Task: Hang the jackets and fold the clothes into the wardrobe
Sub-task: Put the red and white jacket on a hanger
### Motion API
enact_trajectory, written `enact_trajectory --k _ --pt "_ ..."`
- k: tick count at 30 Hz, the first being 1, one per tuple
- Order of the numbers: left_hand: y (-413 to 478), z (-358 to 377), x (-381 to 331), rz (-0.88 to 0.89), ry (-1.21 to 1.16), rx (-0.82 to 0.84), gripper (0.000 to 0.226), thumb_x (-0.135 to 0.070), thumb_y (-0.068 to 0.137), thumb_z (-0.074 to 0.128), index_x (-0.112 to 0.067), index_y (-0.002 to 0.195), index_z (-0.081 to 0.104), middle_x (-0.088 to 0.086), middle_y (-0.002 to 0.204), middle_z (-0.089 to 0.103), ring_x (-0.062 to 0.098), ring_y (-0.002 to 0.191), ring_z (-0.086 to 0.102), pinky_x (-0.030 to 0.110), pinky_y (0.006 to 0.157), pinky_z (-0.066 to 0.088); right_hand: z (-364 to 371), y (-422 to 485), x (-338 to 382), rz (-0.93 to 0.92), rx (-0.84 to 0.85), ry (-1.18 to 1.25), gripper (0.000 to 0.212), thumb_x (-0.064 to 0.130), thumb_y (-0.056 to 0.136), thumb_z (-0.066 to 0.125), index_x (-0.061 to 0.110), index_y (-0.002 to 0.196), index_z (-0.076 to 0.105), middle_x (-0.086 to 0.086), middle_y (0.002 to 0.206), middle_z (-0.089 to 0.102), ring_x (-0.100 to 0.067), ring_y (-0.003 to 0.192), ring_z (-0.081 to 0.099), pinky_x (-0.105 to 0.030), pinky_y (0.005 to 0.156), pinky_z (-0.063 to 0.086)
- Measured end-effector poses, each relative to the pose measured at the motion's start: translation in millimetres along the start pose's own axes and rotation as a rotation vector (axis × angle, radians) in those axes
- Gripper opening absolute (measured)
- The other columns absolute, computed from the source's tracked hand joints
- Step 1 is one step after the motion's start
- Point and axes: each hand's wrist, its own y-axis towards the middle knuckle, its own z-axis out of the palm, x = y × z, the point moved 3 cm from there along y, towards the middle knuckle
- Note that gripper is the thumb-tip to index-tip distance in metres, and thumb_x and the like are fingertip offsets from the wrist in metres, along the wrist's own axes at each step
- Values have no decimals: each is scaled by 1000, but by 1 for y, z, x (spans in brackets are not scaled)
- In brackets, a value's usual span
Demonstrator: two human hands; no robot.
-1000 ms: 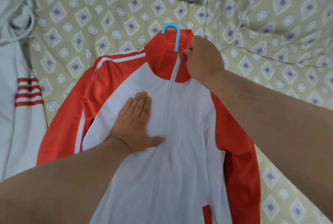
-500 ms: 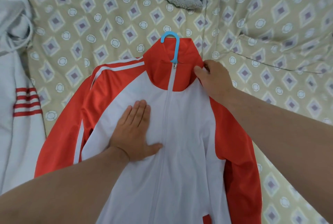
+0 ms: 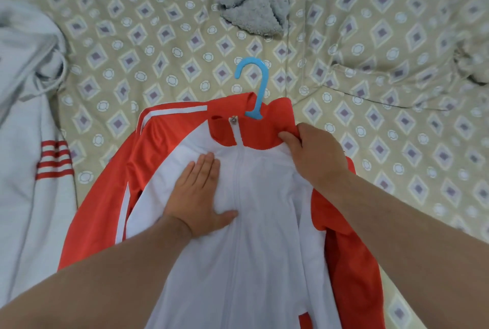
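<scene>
On the bedsheet point(image 3: 158, 45), the zipped red-and-white jacket point(image 3: 264, 249) lies under the flat, spread left hand point(image 3: 198, 196), while the right hand point(image 3: 315, 159), off the zip pull since a second ago, now pinches the collar, exposing more blue hanger hook point(image 3: 255, 85); hanging appears imminent.

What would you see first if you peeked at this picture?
A bright red and white jacket lies zipped up on the patterned bedspread, with a blue hanger hook poking out of its collar. The left hand presses flat on its chest, and the right hand grips the fabric by the collar.
</scene>
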Motion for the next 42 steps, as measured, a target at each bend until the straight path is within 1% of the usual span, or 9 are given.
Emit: enact_trajectory --k 4,7,10,12,15,19,25,34,42 --pt "4 -23 -3 -53 -93 170 117 -79 75 47 -10 156 -2 3 163 -8 21 152 -1 32 122 -5 -31 -30 27 -131 -14 24 27 36 100 50 15 84 43 6 73 44 -19 71 46 -32 66 30" --pt "-1 -66 -3 -131 -259 302 82 -61 85 55 -18 151 32 5 156 34 24 141 36 31 114 29 -50 -50 50 -176 -25 40 21 30 99 53 18 85 43 6 76 46 -19 72 48 -32 65 31" --pt "-28 -141 -6 -117 -220 32 29 -42 93 49 -20 96 67 7 109 69 26 104 63 25 75 42 -81 -69 75 -164 -75 58 23 26 99 53 18 80 43 9 68 44 -16 65 45 -26 56 28" --pt "-53 -201 -1 -139 -293 -278 29 -44 84 46 -23 64 53 3 75 64 25 75 61 26 62 34 -106 -82 90 -167 -65 44 23 27 99 52 19 79 43 8 64 47 -17 63 46 -29 55 29" --pt "-77 -277 18 -166 -440 -563 32 -42 80 54 -15 91 68 2 89 65 21 86 58 29 77 41 -156 -104 111 -177 -81 6 24 30 98 52 19 78 46 5 65 53 -20 64 51 -33 58 33" --pt "-104 -361 20 -91 -532 -438 60 -49 81 53 -16 130 59 3 130 60 22 121 54 34 104 40 -234 -143 147 -229 -164 -46 24 33 97 52 18 79 49 6 67 54 -23 67 54 -35 59 36" --pt "-164 -467 4 78 -303 -505 49 -69 78 24 -24 69 43 -4 68 59 22 73 58 36 62 41 -343 -200 214 -385 -375 -66 31 50 87 38 25 77 53 5 70 61 -26 69 62 -31 56 38" --pt "-256 -609 -33 253 -132 -808 47 -65 86 20 -28 68 41 -3 69 65 27 72 66 33 55 35 -469 -292 286 -343 -436 -147 53 74 76 35 24 61 45 10 56 46 -14 63 51 -36 61 37" --pt "-329 -705 -97 425 -257 -942 60 -86 78 17 -37 66 49 -2 75 67 26 78 66 34 58 40 -555 -403 309 -237 -671 -124 44 56 89 56 19 67 53 4 64 58 -20 68 56 -39 63 44"
